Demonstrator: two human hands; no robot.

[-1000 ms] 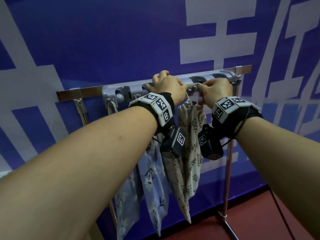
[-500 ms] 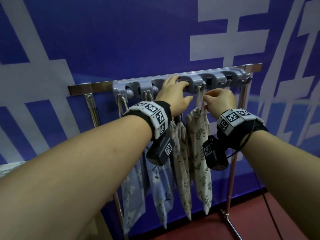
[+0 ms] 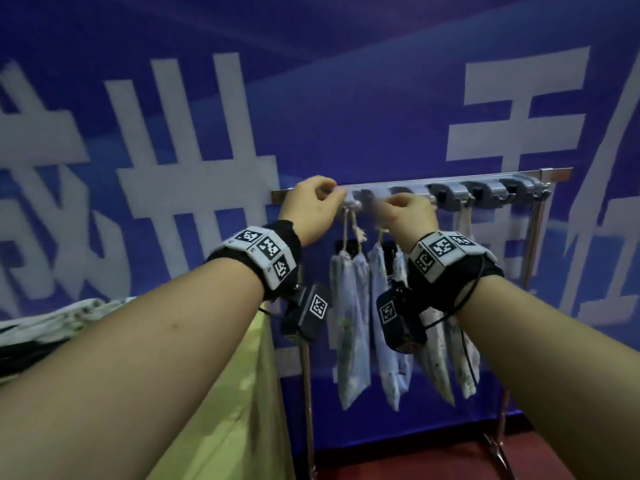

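A grey hook rack [image 3: 485, 197] runs along a metal rail [image 3: 554, 173] on a stand. Several drawstring bags hang from it by cords: a pale blue bag [image 3: 349, 323] on the leftmost hook, a second blue bag [image 3: 382, 296] beside it, and two beige floral bags [image 3: 438, 362] further right. My left hand [image 3: 311, 209] is at the rack's left end, fingers curled on it just above the first bag's cord. My right hand [image 3: 410, 214] pinches the second blue bag's cord at its hook. The picture is blurred there.
A blue banner with large white characters hangs close behind the rack. A table with a yellow-green cloth [image 3: 242, 393] and folded fabric [image 3: 52, 323] stands at the left. The stand's legs [image 3: 498, 452] rest on a red floor.
Both hands have moved left along the rack, from the middle hooks by the beige bags to the two leftmost hooks with the blue bags. The view has swung left too.
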